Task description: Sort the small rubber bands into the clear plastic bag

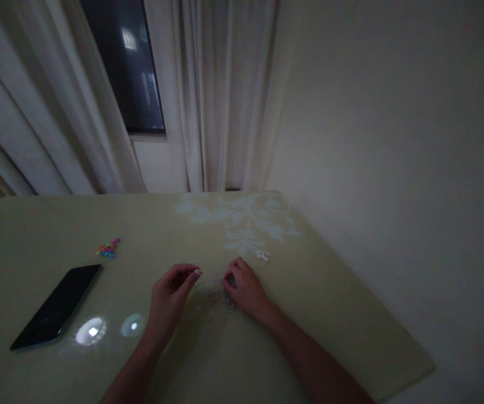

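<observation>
A loose pile of small, pale, ring-like pieces (215,292) lies on the table between my two hands. My left hand (170,297) is just left of the pile, its thumb and index finger pinched together; whatever sits at the fingertips is too small to name. On the pile's right side, my right hand (247,289) rests with fingers curled toward the thumb over the pieces. What those fingers grip, if anything, is hidden. One ring (212,321) lies apart, nearer to me.
A black tablet-like device (59,306) lies at the left, with a small heap of bright coloured pieces (107,248) behind it. Small white pieces (262,256) lie beyond my right hand. The table (330,314) runs along a wall, with curtains (225,101) behind.
</observation>
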{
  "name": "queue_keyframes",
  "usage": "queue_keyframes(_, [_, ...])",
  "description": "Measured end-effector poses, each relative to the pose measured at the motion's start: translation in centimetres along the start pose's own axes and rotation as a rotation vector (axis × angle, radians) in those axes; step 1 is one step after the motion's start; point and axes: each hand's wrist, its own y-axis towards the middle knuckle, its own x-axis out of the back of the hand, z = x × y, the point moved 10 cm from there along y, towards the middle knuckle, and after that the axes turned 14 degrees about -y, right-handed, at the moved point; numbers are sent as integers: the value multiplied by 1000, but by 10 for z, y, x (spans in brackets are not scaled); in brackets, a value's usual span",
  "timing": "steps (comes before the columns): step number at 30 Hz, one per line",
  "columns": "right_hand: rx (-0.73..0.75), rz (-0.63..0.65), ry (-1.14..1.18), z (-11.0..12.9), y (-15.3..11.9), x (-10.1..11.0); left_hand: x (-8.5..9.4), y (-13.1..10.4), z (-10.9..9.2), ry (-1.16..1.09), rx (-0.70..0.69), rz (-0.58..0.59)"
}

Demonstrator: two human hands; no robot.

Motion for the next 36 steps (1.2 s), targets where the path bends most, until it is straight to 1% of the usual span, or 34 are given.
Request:
queue_keyframes(8, [65, 14, -120, 5, -2, -1, -3, 0, 3, 17, 6, 14])
queue_keyframes(11, [47, -12, -46, 2, -2, 5, -2, -1, 3, 20, 11, 16])
queue_keyframes(14, [-22, -54, 70, -9, -2, 10, -2, -1, 4, 9, 19, 16])
queue_keyframes(17, [-64, -43, 100, -17, -2, 8, -4, -1, 5, 0, 18, 24])
queue_keyframes(20, [-30, -27, 74, -15, -1, 4, -5, 0, 6, 4, 12, 28])
queue_keyframes(25, [47, -44, -49, -8, -2, 1, -4, 1, 4, -1, -16, 34])
queue_keyframes(27, [56, -70, 23, -6, -3, 7, -6, 2, 5, 9, -13, 66])
queue_keyframes(31, [35, -127, 350, 2, -7, 29, -15, 2, 8, 29, -20, 162])
queue_keyframes(33, [44, -139, 453, 13, -9, 42, -23, -1, 10, 26, -6, 220])
queue_keyframes(36, [113, -110, 540, 38, -9, 56, -36, -7, 10, -44, 30, 302])
